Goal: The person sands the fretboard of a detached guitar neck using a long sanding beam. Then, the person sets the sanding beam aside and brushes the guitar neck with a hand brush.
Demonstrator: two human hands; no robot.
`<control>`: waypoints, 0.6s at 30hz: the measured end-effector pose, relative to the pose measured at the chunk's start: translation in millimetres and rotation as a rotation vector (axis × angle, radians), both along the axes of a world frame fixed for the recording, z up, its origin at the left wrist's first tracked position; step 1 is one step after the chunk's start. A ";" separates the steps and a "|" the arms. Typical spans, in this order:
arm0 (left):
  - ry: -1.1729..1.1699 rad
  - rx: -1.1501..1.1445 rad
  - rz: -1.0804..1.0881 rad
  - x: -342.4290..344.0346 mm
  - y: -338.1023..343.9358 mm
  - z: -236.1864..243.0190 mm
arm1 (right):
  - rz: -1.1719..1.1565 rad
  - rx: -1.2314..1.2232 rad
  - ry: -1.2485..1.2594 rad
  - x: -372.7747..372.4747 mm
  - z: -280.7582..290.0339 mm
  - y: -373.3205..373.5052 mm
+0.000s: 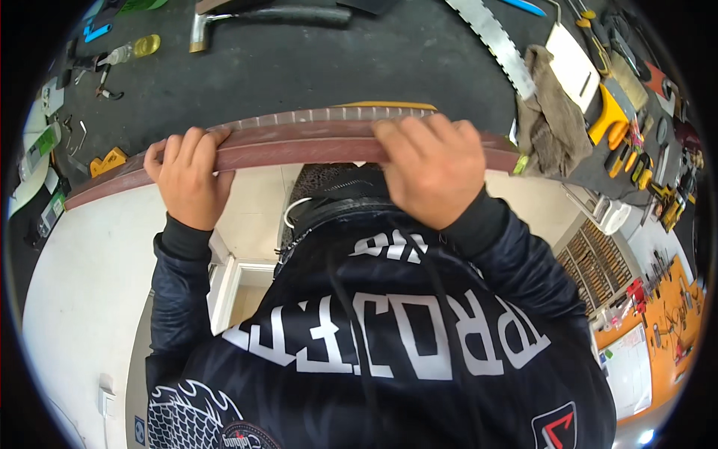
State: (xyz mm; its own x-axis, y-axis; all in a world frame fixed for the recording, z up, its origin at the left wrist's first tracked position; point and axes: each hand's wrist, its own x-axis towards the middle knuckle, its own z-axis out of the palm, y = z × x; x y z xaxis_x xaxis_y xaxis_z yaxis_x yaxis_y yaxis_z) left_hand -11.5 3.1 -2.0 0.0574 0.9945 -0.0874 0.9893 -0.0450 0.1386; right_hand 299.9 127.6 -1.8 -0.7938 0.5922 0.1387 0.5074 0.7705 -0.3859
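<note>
Long dark-red bar (299, 153) lies along near edge of tabletop (419, 60). Hold secured: left hand (187, 176) and right hand (434, 172) both grasping bar, fingers curled over top. Hammer (292, 16), notched metal strip (493, 37), cloth (553, 123) apart from hands. No finished result evident; amount left cannot be told.

2 grips (189, 178) (435, 170), 1 hammer (292, 15) and 1 cloth (553, 123) show.

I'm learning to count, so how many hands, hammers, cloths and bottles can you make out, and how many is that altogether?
Hands (left hand, right hand): 2
Hammer: 1
Cloth: 1
Bottle: 1
Total: 5
</note>
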 end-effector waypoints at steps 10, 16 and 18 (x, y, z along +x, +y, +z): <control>0.059 0.028 0.049 0.2 -11.7 0.6 | -0.008 0.037 0.011 -8.5 -4.9 -18.1; 0.011 0.077 -0.023 99.4 11.5 1.8 | 0.013 0.038 -0.029 91.4 2.9 20.0; -0.079 0.117 0.014 113.0 14.4 -4.3 | 0.003 0.042 -0.042 104.8 -1.7 16.7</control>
